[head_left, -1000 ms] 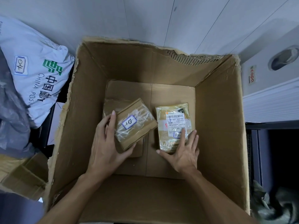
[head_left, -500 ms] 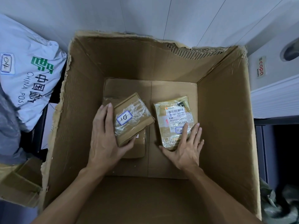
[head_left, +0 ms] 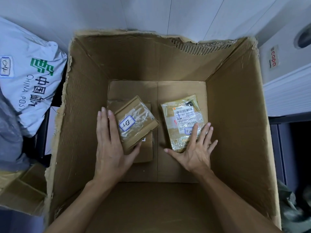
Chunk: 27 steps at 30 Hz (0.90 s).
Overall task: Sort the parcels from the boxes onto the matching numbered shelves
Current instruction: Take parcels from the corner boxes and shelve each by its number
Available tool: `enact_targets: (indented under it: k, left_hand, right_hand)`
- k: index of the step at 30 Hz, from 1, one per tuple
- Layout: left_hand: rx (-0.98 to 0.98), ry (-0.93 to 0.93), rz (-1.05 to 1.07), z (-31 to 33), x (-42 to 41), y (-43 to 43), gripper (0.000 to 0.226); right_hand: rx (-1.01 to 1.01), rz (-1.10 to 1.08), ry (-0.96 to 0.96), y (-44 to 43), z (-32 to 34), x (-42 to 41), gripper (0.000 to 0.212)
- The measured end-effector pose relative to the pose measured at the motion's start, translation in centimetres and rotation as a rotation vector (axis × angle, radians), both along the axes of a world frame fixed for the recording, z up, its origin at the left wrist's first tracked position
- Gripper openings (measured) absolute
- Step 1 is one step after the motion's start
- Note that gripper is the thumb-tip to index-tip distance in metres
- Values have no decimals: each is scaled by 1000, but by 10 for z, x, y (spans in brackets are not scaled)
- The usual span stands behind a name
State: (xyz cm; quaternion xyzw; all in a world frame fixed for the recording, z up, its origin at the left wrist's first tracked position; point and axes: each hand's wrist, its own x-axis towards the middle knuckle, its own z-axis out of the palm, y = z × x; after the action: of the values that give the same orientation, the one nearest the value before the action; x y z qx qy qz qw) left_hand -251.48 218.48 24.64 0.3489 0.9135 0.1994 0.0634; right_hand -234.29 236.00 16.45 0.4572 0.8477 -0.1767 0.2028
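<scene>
01 parcel (head_left: pixel 137 122) lies tilted on a flatter packet (head_left: pixel 146 153) at 10 o'clock on the box (head_left: pixel 235 115) floor; 02 parcel (head_left: pixel 182 120) at 2 o'clock. Left hand (head_left: pixel 109 145) pinches the first, thumb against straight fingers; right hand (head_left: pixel 195 152) rests flat and spread on the second's near end; I'd hook that thumb underneath before lifting.

In the box (head_left: pixel 235 115), the left hand (head_left: pixel 111 148) grips the taped parcel (head_left: pixel 136 120); the right hand (head_left: pixel 196 152) rests flat on the yellow parcel (head_left: pixel 181 118).

Matt torn cardboard box (head_left: pixel 235 106); glossy taped parcels (head_left: pixel 137 121); smooth plastic mailer (head_left: pixel 33 81)
</scene>
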Motion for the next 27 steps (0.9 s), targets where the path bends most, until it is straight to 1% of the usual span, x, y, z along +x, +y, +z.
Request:
enact_targets:
  k: [4, 8, 13, 16, 20, 24, 27]
  left_hand:
    - [7, -20, -4, 0, -2, 0, 112]
    - [-11, 3, 29, 1, -4, 4, 113]
    - [-29, 25, 27, 4, -7, 8, 114]
    - [-40, 23, 13, 8, -12, 7, 112]
    - [-66, 17, -30, 20, -19, 9, 113]
    - [-90, 17, -60, 44, -23, 10, 114]
    - [-97, 22, -67, 73, -25, 10, 115]
  right_hand:
    - [32, -6, -18, 0, -2, -3, 142]
    - [45, -28, 0, -2, -5, -5, 137]
    - [45, 28, -28, 5, 9, -7, 133]
    - [57, 51, -13, 11, 26, -10, 128]
    - [89, 130, -42, 18, 55, -16, 124]
    - [107, 145, 8, 26, 89, -20, 125]
    - [124, 142, 88, 31, 123, -22, 125]
